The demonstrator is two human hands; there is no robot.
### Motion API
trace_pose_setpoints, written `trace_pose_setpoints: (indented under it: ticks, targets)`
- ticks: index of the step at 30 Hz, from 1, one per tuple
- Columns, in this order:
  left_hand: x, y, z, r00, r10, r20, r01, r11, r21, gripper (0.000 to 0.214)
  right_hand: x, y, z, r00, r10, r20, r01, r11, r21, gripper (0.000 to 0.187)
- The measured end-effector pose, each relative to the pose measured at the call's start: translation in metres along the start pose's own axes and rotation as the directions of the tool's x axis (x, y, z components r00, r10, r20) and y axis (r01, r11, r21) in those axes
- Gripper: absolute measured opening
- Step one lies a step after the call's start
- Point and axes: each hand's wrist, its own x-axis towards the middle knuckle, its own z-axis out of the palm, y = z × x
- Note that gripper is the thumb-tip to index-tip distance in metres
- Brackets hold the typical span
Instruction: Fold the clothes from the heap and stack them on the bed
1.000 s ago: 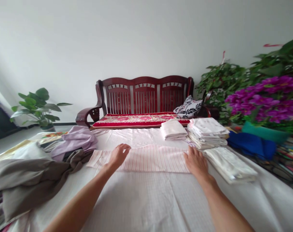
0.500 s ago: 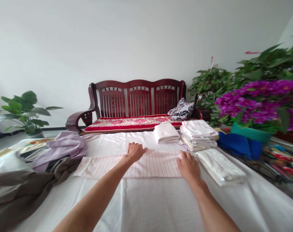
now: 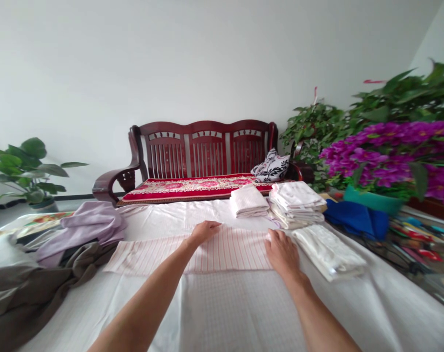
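Pink-striped cloth lay flat on white sheet, long axis left-to-right. Right hand, fingers extended, unclenched, rested at right end; left hand met far edge near middle, grip indeterminable.

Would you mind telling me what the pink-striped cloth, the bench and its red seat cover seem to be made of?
Pink-striped cloth: matte fabric, perhaps cotton, by its soft creases.
Bench: probably wood, glossily varnished, by the highlights on its dark-red slatted frame.
Red seat cover: seemingly matte textile, by its unshiny patterned surface; fibre unclear.
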Motion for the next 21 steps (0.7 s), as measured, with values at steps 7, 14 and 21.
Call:
trace_pose_setpoints:
  ticks: [7,14,21]
  targets:
    - [0.004,0.001,0.001,0.999,-0.033,0.000,0.033,0.999,0.040,0.030,0.000,0.000,-0.002,1.000,-0.007,0.009,0.007,1.000,-0.008,0.035]
    - [-0.010,0.014,0.015,0.969,-0.042,-0.245,0.095,0.974,0.207,0.036,0.001,-0.001,0.004,0.999,0.032,0.006,-0.032,0.998,-0.061,0.042]
    - [-0.038,0.008,0.018,0.941,0.216,-0.259,-0.112,0.925,0.363,0.042,0.001,-0.002,0.005,0.990,-0.023,-0.138,0.009,0.995,-0.097,0.046]
